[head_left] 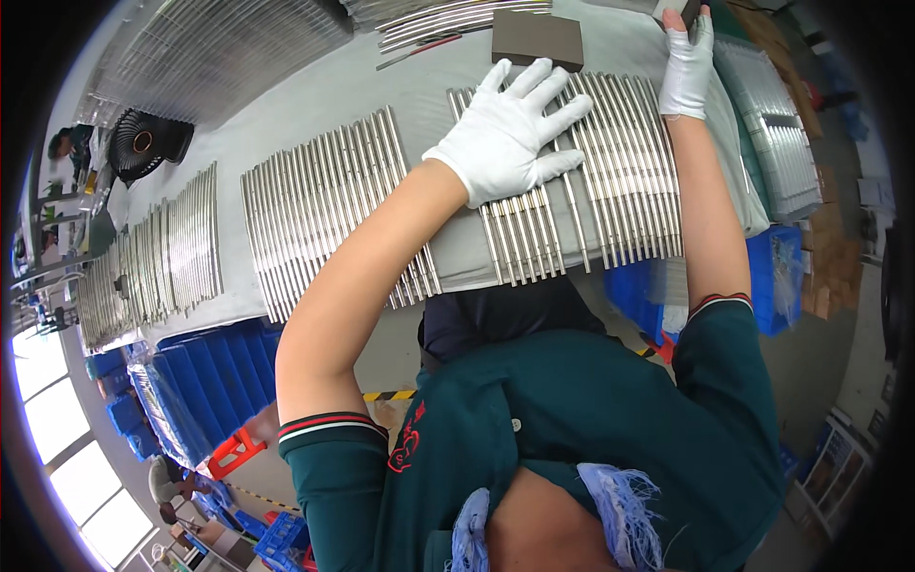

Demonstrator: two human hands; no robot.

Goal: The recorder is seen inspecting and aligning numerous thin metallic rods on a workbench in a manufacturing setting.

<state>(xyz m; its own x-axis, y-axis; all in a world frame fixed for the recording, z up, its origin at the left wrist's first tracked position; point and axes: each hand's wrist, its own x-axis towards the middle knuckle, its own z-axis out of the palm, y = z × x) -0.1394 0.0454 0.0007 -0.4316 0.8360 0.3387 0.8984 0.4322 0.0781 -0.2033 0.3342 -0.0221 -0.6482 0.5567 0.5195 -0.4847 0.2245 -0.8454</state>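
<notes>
Head view shows left hand [510,133] with fingers splayed flat on aligned steel rods [620,162], right hand [686,62] grasping a dark block [688,11] beyond; neighbouring rod rows [324,210] already lie neat.

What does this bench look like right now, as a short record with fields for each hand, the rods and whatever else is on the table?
left hand: white-gloved left hand, spread flat, palm down on the middle batch of metal rods
right hand: white-gloved right hand, reaching to the far table edge, fingers on a dark object, partly cut off
rods: shiny rods in side-by-side rows on the grey table
block: brown rectangular block beyond the left hand
fan: black fan at far left
bins: blue bins below the table edge
</notes>
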